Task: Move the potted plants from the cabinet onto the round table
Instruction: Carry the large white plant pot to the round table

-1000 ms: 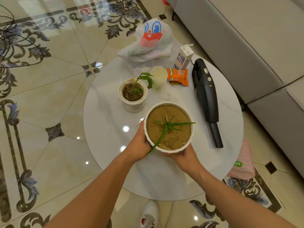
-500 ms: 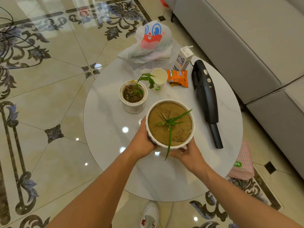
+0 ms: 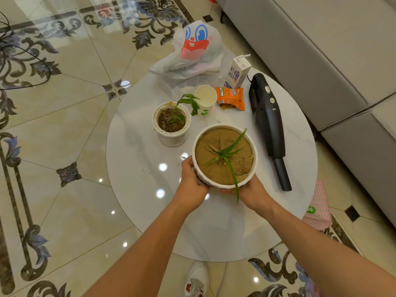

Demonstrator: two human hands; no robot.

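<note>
A wide white pot (image 3: 224, 156) filled with brown soil and a small green sprout is over the middle of the round white table (image 3: 137, 168). My left hand (image 3: 191, 185) grips its left side and my right hand (image 3: 249, 192) holds its near right side from below. Whether its base touches the tabletop is hidden. A smaller white pot (image 3: 172, 125) with a leafy seedling stands just behind and to the left, apart from the big pot.
On the table's far part lie a paper cup (image 3: 205, 99), an orange snack packet (image 3: 231, 98), a milk carton (image 3: 237, 71), a plastic bag (image 3: 192, 52) and a black handheld vacuum (image 3: 269, 123). A grey sofa (image 3: 321, 50) stands right; a pink bag (image 3: 319, 206) lies on the floor.
Both hands have turned the big pot, so its long leaves swung from pointing right and lower left to pointing upper right and toward me. The pot shifted slightly forward.
</note>
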